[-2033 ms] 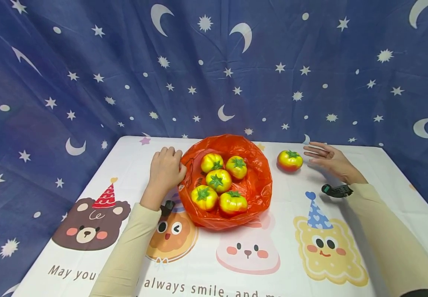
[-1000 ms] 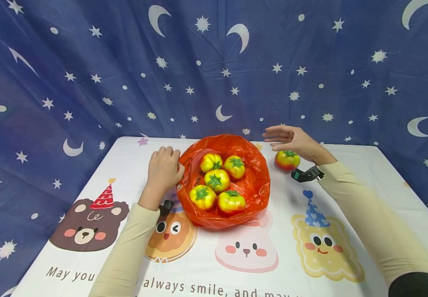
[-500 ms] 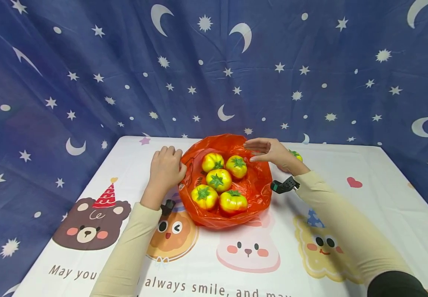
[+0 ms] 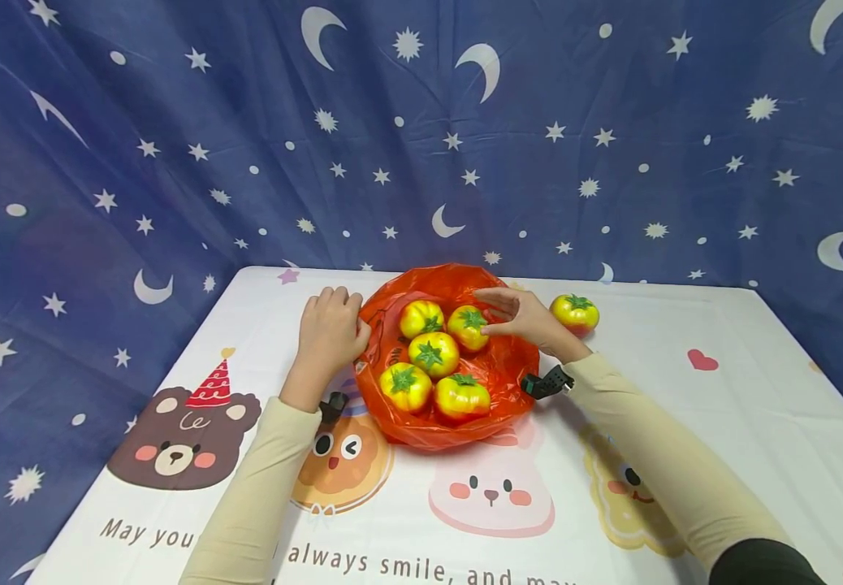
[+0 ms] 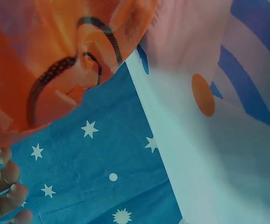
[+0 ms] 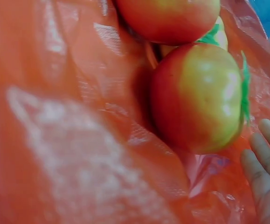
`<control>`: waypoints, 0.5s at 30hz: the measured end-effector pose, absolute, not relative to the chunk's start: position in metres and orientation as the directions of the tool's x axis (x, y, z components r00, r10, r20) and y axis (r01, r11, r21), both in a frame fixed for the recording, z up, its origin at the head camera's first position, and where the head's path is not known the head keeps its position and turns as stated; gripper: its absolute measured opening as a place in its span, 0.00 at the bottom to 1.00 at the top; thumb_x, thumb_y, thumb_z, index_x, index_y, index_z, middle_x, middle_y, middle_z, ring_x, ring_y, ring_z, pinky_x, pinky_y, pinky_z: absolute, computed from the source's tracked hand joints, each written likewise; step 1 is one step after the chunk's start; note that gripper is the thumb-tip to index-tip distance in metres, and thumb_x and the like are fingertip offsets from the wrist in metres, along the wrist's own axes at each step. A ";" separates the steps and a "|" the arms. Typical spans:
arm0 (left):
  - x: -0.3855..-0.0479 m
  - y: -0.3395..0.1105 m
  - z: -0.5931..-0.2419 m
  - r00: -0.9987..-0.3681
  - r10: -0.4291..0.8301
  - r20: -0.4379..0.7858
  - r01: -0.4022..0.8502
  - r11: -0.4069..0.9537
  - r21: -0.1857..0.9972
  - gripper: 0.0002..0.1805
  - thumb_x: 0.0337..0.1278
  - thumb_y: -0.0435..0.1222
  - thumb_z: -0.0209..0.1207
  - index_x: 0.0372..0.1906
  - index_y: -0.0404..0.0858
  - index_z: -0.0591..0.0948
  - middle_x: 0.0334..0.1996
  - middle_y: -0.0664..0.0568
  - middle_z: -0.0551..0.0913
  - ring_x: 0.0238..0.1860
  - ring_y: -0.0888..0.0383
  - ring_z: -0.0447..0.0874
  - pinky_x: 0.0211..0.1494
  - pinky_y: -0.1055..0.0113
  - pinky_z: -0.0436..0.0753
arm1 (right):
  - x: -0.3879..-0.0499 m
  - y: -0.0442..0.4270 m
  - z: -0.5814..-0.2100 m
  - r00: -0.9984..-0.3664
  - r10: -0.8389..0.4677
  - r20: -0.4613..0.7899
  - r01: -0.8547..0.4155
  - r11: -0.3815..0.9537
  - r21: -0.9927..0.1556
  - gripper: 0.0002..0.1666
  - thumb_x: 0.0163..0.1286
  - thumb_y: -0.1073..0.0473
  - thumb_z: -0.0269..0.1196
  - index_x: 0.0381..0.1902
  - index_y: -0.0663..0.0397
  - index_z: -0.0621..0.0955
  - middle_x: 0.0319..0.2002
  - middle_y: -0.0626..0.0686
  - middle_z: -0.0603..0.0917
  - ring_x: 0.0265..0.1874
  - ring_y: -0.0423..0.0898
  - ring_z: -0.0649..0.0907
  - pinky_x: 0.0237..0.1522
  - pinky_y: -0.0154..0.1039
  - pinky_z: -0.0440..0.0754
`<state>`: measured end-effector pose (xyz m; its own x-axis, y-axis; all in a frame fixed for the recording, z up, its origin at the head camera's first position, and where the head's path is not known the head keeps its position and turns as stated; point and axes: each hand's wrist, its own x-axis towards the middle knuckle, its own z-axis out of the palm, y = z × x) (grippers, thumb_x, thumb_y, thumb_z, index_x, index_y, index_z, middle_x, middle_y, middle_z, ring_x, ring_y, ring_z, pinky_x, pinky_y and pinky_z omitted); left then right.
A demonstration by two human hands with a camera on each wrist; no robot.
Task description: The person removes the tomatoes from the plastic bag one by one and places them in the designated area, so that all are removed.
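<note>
A red plastic bag [image 4: 505, 390] stands spread wide on the table, with several yellow-and-red tomatoes inside, each topped by a green calyx. At the bag's left rim, my left hand [image 4: 328, 329] grips the plastic with curled fingers; the left wrist view shows its fingertips [image 5: 9, 193] below the bag's edge. My right hand [image 4: 527, 318] reaches in over the right rim beside the upper right tomato [image 4: 468, 329]. Its fingers [image 6: 265, 158] are extended next to that tomato, with a small gap in the right wrist view. Another tomato [image 4: 575, 314] lies outside the bag, beyond my right wrist.
A white tablecloth [image 4: 743, 422] printed with cartoon figures covers the table. Behind it hangs a blue curtain [image 4: 363, 106] with white stars and moons. Straps with small black cameras sit on both wrists.
My right hand has passed from the right of the outside tomato, over it, leftward and down into the bag. That tomato stays in place. My left hand keeps its hold on the rim.
</note>
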<state>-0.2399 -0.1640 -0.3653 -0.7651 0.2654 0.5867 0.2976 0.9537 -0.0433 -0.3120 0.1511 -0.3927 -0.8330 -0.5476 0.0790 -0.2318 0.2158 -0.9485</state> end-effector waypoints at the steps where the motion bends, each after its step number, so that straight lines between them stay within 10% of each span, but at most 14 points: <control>1: -0.240 -0.164 -0.365 -0.763 0.266 0.589 0.299 0.953 -0.044 0.05 0.44 0.33 0.54 0.25 0.34 0.76 0.23 0.43 0.76 0.28 0.45 0.73 0.32 0.56 0.73 | -0.312 0.151 -0.394 -0.835 -0.546 0.076 -0.229 0.218 -0.949 0.39 0.54 0.66 0.68 0.65 0.62 0.68 0.65 0.62 0.70 0.67 0.55 0.69 0.63 0.45 0.69; 15: -0.241 -0.166 -0.367 -0.763 0.262 0.591 0.296 0.954 -0.041 0.06 0.44 0.34 0.54 0.26 0.33 0.76 0.24 0.42 0.76 0.29 0.45 0.73 0.33 0.56 0.73 | -0.311 0.151 -0.404 -0.857 -0.514 0.034 -0.200 0.270 -0.942 0.36 0.56 0.66 0.66 0.64 0.61 0.69 0.64 0.62 0.72 0.66 0.56 0.70 0.61 0.45 0.70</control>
<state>-0.2413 -0.1656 -0.3674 -0.7634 0.2616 0.5906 0.2956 0.9545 -0.0407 -0.3114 0.1511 -0.4041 -0.8570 -0.5142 0.0344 -0.1997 0.2698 -0.9420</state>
